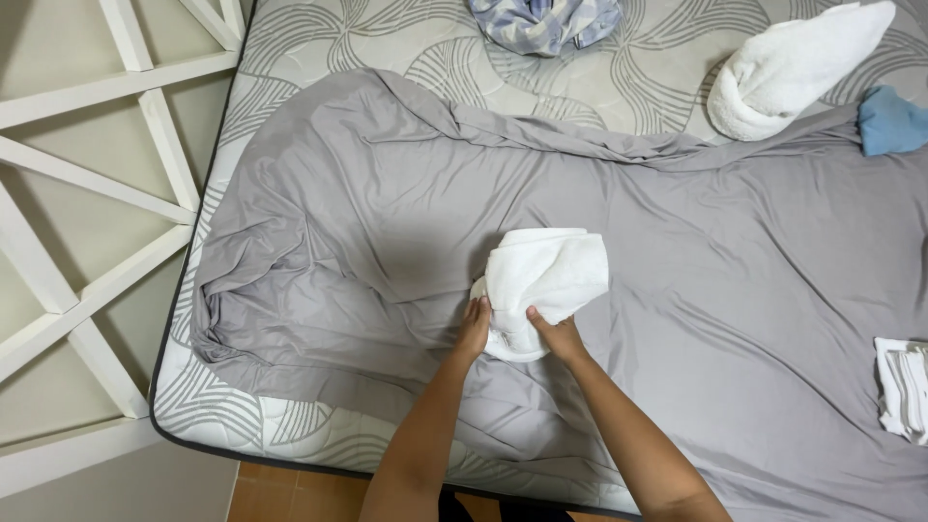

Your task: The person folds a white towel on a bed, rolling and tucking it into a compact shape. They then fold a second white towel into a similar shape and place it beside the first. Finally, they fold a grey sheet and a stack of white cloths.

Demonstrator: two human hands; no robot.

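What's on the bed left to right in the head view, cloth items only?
Patterned cloth → held white towel → rolled white towel → blue cloth → folded white cloth, at the right edge.

towel [546, 280]: white, bunched into a loose roll
place: on the grey sheet [735, 290], near the bed's front edge

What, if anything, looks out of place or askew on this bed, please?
The grey sheet lies askew and wrinkled, bunched along the left side, leaving the patterned mattress bare at the top and left edge. Both hands, left hand and right hand, grip a rolled white towel.
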